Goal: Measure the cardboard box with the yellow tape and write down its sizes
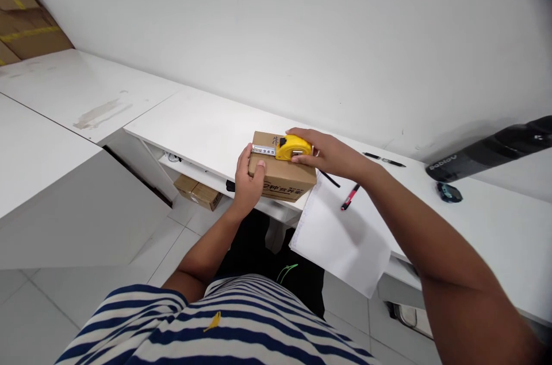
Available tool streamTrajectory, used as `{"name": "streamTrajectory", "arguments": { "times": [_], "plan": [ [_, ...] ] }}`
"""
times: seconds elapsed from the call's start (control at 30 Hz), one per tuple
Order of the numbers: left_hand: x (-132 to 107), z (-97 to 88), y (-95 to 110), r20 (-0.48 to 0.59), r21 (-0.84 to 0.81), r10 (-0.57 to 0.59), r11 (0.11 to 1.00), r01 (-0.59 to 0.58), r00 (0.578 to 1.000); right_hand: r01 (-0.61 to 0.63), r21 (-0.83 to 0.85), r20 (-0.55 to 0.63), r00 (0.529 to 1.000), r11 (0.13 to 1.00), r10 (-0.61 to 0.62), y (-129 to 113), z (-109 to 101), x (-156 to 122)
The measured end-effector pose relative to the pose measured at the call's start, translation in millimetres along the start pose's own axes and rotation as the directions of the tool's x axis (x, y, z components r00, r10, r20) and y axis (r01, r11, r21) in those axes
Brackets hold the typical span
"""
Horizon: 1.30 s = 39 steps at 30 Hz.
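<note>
A small brown cardboard box [282, 172] with dark printed characters sits near the front edge of the white desk. Across its top lies a yellow tape measure [293, 148], with a short length of metal blade [263, 150] drawn out to the left. My right hand [332, 152] grips the case from the right, fingers along its far side and thumb on the near side. My left hand [250, 178] clasps the box at its left end, beside the tip of the blade. Its thumb rests at the box's front upper edge.
Right of the box lie white paper [345, 238] overhanging the desk edge, a red pen [350, 197] and a black pen [383, 159]. Farther right are a black cylinder [487, 152] and a small dark device [449, 192]. Another carton [198, 192] sits below; larger boxes [34, 31] stand far left.
</note>
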State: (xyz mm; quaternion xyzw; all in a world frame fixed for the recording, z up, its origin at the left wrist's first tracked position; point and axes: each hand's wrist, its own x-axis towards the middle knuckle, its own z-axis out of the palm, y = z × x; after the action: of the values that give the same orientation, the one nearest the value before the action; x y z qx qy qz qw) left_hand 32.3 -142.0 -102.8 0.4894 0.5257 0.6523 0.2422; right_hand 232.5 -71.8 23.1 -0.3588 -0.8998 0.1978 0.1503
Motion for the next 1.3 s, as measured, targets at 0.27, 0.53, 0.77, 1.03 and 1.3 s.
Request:
{"name": "streamTrajectory", "arguments": {
  "times": [0.27, 0.53, 0.77, 1.03, 1.3],
  "plan": [
    [5.0, 0.5, -7.1, 0.002, 0.006, 0.006, 1.0, -0.006, 1.0, -0.162, 0.052, -0.087, 0.982, 0.985, 0.166, 36.7, -18.4, -47.8],
    [7.8, 0.4, -1.7, -0.011, 0.057, 0.028, 0.998, -0.027, 1.0, -0.186, 0.115, -0.11, 0.974, 0.976, 0.199, 45.7, -20.2, -58.7],
    [9.4, 0.9, -0.1, -0.021, 0.059, 0.027, 0.998, -0.026, 0.999, -0.235, 0.189, -0.103, 0.961, 0.953, 0.257, 57.8, -21.1, -66.8],
    [10.9, 1.6, 0.3, -0.042, 0.043, 0.023, 0.999, -0.021, 0.999, -0.241, 0.195, -0.134, 0.954, 0.951, 0.269, 57.0, -18.1, -73.8],
    [11.3, 1.3, 1.3, -0.041, 0.046, 0.026, 0.999, -0.024, 0.999, -0.231, 0.207, -0.144, 0.954, 0.951, 0.263, 56.1, -16.5, -74.7]
  ]
}}
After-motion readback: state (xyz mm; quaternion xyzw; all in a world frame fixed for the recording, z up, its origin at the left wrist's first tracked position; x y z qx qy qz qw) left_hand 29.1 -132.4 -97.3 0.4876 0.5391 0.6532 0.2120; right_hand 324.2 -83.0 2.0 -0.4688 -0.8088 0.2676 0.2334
